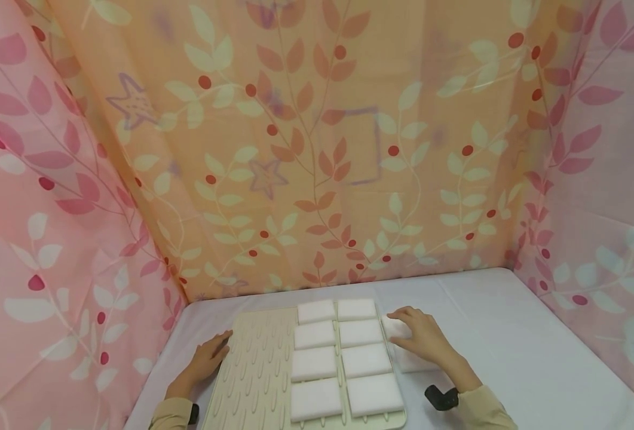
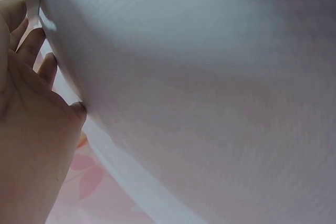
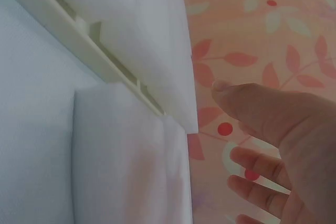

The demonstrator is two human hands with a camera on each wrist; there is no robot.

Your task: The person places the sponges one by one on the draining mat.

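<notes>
A pale green ribbed drying mat (image 1: 253, 362) lies on the white-covered table. White sponge blocks (image 1: 317, 399) sit in two columns over its right half. My left hand (image 1: 205, 361) rests at the mat's left edge, and in the left wrist view its fingertips touch the edge. Just right of the mat, my right hand (image 1: 425, 337) hovers with thumb and fingers parted around a white sponge (image 1: 394, 327), partly hidden by it. Another white block (image 1: 414, 362) lies nearer me. Seen from the right wrist, the right hand's fingers are spread above a sponge (image 3: 123, 156), with a gap between.
Patterned curtains (image 1: 317, 149) enclose the table at the back and both sides. White tablecloth (image 1: 532, 358) stretches to the right of the sponges. A black wrist camera (image 1: 441, 398) is strapped below my right hand.
</notes>
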